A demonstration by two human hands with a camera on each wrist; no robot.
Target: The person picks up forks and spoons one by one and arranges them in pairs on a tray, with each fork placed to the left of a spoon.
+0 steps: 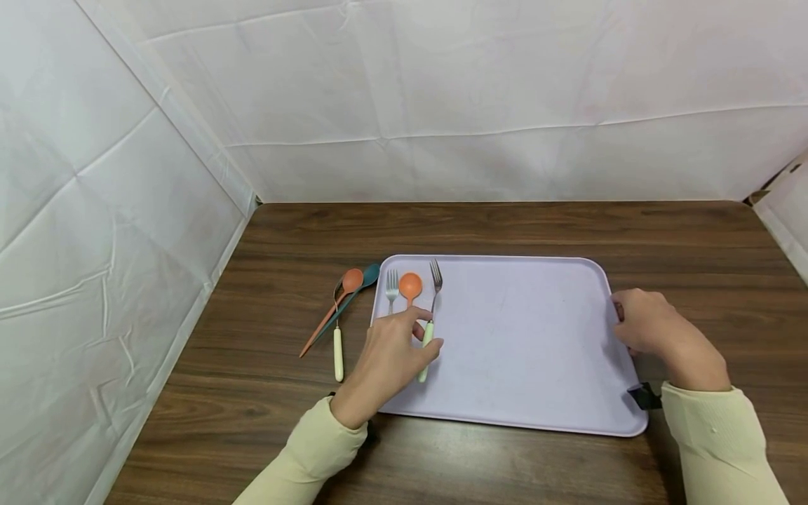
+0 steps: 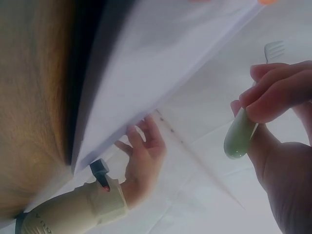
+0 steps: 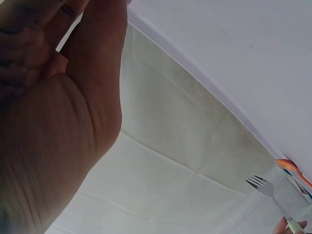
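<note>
A fork with a metal head and pale green handle (image 1: pixel 437 277) is pinched between the thumb and fingers of my left hand (image 1: pixel 393 354), above the left part of the lilac tray (image 1: pixel 517 337). The left wrist view shows the rounded end of its green handle (image 2: pixel 237 141) sticking out below the fingers. Left of it on the tray lie an orange spoon (image 1: pixel 410 284) and another fork (image 1: pixel 392 282), their lower parts hidden behind my left hand. My right hand (image 1: pixel 650 322) grips the tray's right rim with curled fingers.
On the wooden table (image 1: pixel 252 393), left of the tray, a coral spoon (image 1: pixel 352 280) and a teal spoon (image 1: pixel 370 274) lie crossed beside a utensil with a cream handle (image 1: pixel 338 358). White sheeting (image 1: pixel 442 84) hangs behind the table and along its left side.
</note>
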